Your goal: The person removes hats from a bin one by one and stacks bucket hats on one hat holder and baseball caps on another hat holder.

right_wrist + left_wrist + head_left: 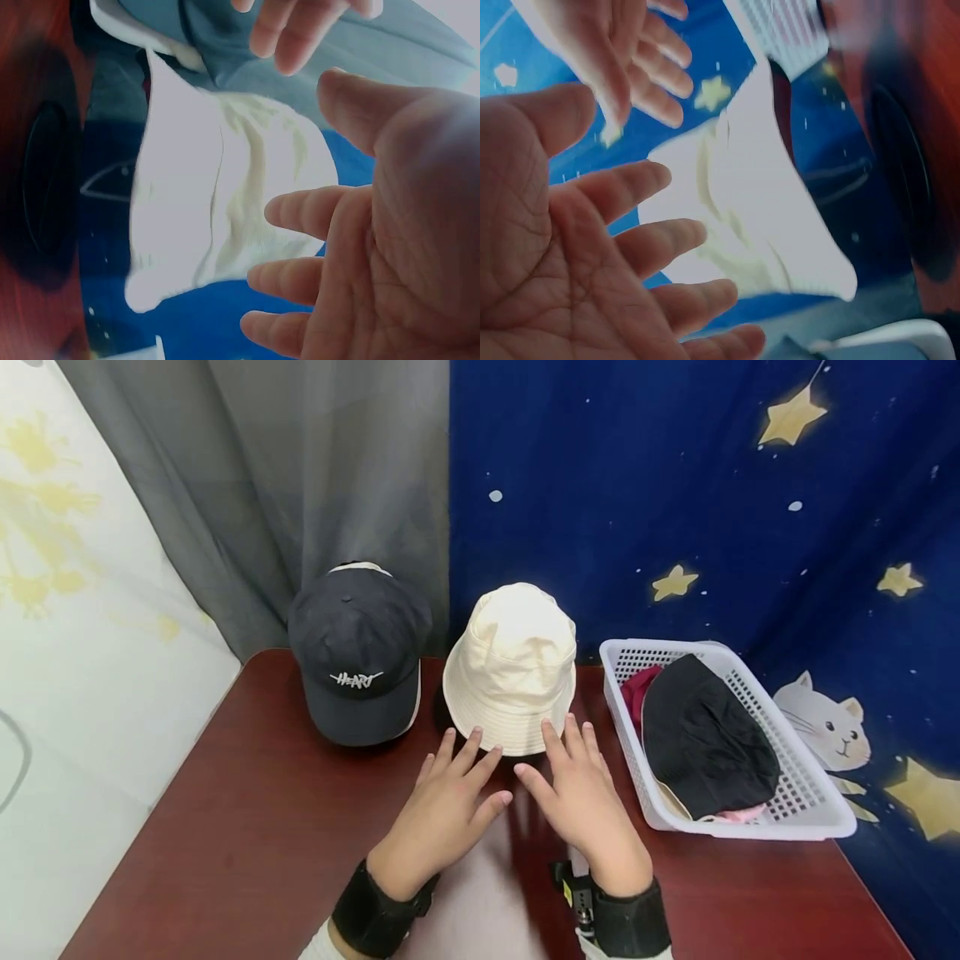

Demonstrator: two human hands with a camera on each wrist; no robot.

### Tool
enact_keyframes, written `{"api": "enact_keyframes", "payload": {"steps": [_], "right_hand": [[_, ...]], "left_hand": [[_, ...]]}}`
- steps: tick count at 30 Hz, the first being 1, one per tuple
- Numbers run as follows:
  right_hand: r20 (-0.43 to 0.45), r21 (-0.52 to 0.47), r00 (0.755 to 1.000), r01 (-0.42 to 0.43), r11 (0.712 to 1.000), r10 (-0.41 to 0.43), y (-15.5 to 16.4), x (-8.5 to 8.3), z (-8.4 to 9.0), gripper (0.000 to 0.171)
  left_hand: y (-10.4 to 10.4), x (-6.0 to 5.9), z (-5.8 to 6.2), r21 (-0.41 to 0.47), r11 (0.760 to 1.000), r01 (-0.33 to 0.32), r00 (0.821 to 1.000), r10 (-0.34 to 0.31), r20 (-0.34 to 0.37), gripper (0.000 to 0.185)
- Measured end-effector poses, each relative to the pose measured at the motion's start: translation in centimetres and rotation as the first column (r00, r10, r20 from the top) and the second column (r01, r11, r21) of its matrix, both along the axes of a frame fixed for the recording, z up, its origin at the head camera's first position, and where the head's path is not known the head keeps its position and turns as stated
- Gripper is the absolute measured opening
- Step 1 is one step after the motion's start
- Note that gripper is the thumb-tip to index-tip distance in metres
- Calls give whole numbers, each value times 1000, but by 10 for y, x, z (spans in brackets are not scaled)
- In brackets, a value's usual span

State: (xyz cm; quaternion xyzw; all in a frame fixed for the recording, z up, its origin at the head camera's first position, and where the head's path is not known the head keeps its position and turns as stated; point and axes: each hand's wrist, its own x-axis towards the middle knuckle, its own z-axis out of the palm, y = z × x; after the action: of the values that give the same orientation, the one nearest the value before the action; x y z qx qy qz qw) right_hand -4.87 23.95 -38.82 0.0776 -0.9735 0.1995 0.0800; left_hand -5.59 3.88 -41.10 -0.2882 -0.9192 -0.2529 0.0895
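From my feed, both hands are flat over the reddish tabletop (247, 827), fingers spread. My left hand (442, 814) and right hand (585, 806) sit side by side, fingertips right at the front brim of the cream bucket hat (513, 664). A dark navy cap (360, 652) stands just left of it. On the right, a white basket (810, 810) holds a black hat (705, 743) over some pink and red fabric.

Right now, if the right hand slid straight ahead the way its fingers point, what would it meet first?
Most likely the brim of the cream bucket hat. The right hand points at it with straight fingers, their tips at or just short of the brim; actual contact is unclear.
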Motion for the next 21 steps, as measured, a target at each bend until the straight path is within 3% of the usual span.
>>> {"api": "enact_keyframes", "payload": {"steps": [4, 8, 11, 15, 19, 21], "right_hand": [[-35, 14, 999, 29, 999, -29, 23, -7, 7, 73], [-51, 41, 997, 61, 997, -59, 66, -23, 24, 72], [-30, 55, 993, 118, 991, -117, 107, -43, 36, 70], [113, 113, 976, 173, 978, -186, 162, -72, 38, 74], [274, 173, 937, 171, 970, -214, 214, -87, 35, 76], [327, 195, 916, 174, 965, -231, 237, -86, 34, 75]], "left_hand": [[12, 2, -2, -31, 993, 118, 992, -119, -45, 55], [28, 8, 0, -129, 957, 261, 956, -275, -106, 57], [42, 14, 6, -231, 900, 371, 905, -406, -129, 56], [63, 16, 16, -358, 793, 492, 825, -557, -100, 55], [93, 10, 24, -452, 701, 552, 748, -656, -104, 54], [112, 4, 25, -474, 677, 563, 729, -677, -101, 53]]}}
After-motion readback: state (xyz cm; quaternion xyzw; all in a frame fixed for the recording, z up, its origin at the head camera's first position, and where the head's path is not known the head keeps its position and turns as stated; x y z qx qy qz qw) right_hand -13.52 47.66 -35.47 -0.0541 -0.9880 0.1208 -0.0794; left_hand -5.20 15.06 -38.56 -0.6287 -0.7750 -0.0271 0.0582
